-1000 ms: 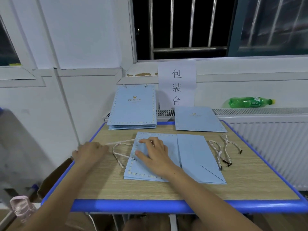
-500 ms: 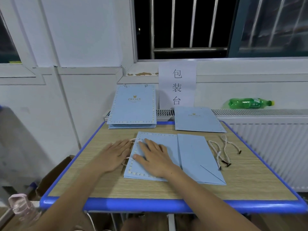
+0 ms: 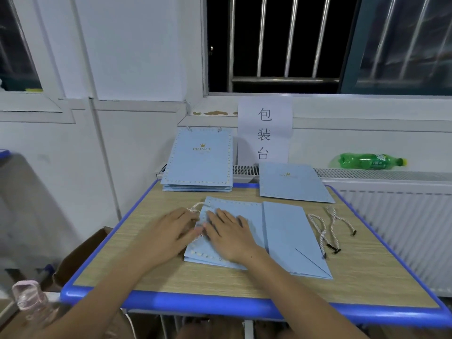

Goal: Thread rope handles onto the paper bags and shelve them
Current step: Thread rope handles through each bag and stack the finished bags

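A light blue paper bag (image 3: 283, 231) lies flat in the middle of the table (image 3: 367, 272), its dotted top end to the left. My right hand (image 3: 228, 234) rests palm down on that end, fingers spread. My left hand (image 3: 175, 232) lies flat beside it at the bag's left edge, covering most of a white twisted rope handle (image 3: 195, 206) that loops out from the bag. Whether the fingers pinch the rope is blurred. Two loose rope handles (image 3: 329, 228) with black tips lie to the right of the bag.
A stack of finished blue bags (image 3: 198, 165) leans at the back left, and a single flat bag (image 3: 292, 183) lies at the back centre. A green bottle (image 3: 369, 161) lies on the radiator (image 3: 391, 216). A cardboard box (image 3: 80, 255) and a pink bottle (image 3: 29, 298) are at the left.
My left hand, which was out to the left with the rope loop stretched, has come right to the bag's edge and now lies flat over the rope. My right hand stayed on the bag.
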`<state>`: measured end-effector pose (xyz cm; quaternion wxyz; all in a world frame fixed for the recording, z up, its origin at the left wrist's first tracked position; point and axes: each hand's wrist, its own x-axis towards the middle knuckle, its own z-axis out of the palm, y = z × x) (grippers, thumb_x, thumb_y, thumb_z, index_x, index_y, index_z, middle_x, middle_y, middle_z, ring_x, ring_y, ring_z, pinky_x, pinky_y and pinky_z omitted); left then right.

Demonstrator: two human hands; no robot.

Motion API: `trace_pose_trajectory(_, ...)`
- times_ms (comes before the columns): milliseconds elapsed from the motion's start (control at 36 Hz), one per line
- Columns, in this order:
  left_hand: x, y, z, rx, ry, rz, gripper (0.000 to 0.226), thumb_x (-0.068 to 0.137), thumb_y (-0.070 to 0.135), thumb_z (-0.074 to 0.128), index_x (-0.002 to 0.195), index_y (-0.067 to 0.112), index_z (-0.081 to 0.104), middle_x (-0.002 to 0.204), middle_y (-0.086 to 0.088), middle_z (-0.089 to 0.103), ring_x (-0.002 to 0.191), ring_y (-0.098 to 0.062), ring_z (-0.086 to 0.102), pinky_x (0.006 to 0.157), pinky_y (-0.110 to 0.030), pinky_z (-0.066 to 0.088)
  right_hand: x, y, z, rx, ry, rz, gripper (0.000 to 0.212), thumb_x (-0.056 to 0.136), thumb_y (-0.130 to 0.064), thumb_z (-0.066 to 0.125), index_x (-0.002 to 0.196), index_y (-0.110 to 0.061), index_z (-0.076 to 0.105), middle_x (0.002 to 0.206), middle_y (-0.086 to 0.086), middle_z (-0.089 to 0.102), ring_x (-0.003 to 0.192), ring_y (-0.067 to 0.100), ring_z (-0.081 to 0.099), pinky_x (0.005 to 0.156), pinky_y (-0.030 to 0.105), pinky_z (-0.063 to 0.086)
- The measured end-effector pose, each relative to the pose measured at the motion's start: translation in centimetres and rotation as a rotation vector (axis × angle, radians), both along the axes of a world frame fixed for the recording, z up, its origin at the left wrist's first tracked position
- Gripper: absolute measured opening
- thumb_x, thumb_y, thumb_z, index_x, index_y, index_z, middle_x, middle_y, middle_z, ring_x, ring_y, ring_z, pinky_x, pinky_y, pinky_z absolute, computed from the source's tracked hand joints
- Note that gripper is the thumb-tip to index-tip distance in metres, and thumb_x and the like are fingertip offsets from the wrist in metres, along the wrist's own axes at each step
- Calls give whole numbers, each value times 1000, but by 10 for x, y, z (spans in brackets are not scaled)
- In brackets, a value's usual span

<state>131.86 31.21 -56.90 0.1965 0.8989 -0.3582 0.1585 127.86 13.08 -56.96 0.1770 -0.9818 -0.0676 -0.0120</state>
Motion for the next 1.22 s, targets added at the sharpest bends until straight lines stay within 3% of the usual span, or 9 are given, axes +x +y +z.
trace_pose_trajectory(139,-28,1,8,321,325,-68,84,54,95,32,130,66,11,121,19,27,116,0,25,107,-26,24,2,-2,10,318,-87,-107,35,103,-26,24,100,-12,56,104,4,57,98,16,47,106,44,27)
trace_pose_trajectory(361,-31,1,6,311,-45,-61,96,64,91,-5,141,45,29,111,16,41,92,-4,47,80,-15,34,-7,-11,31,760,60,-124,43,98,-45,39,125,-16,56,124,-1,55,105,9,45,90,24,30)
trace_pose_trajectory(500,-16,-1,4,109,-361,-84,50,95,63,13,110,33,50,77,8,58,56,-10,60,53,-16,47,-11,-14,52,489,167,51,55,90,-62,43,130,-25,54,137,-7,50,127,12,43,103,27,31)
trace_pose_trajectory(611,-13,-7,28,-187,-46,-71,56,82,76,29,111,34,53,91,9,56,67,2,56,65,-24,44,-26,-17,88,148,177,143,71,85,-66,47,142,-23,40,145,-3,42,133,17,39,101,27,31)
trace_pose_trajectory(694,-6,-14,45,-373,51,-82,10,95,34,52,92,27,58,73,5,55,62,-3,56,54,-17,40,-38,-29,114,-113,98,78,68,82,-60,60,140,-29,41,136,-4,48,123,18,47,89,30,38)
trace_pose_trajectory(806,3,-17,73,-740,207,-30,26,97,18,49,71,18,49,55,0,48,47,-14,46,50,-22,40,-45,-48,127,-457,-158,-103,33,87,-35,60,116,-19,60,115,2,60,102,23,57,76,31,40)
trace_pose_trajectory(917,7,-15,87,-699,356,-106,27,83,37,68,84,16,52,57,11,52,54,-6,47,61,-26,42,-46,-62,138,-441,-369,-173,22,91,-35,54,101,-17,64,96,6,61,97,29,58,67,31,31)
trace_pose_trajectory(1083,-6,-31,68,-455,305,-12,95,57,57,80,128,35,22,118,18,46,105,2,52,89,-25,43,-56,-56,166,-396,-607,-131,31,91,-48,52,104,-21,58,96,5,62,99,28,55,67,33,28)
trace_pose_trajectory(1222,4,-34,73,-557,299,77,29,79,22,70,102,21,52,79,13,61,72,-9,60,70,-31,48,-61,-52,185,-267,-584,-131,31,85,-48,59,101,-21,61,89,-2,53,90,22,49,68,31,30)
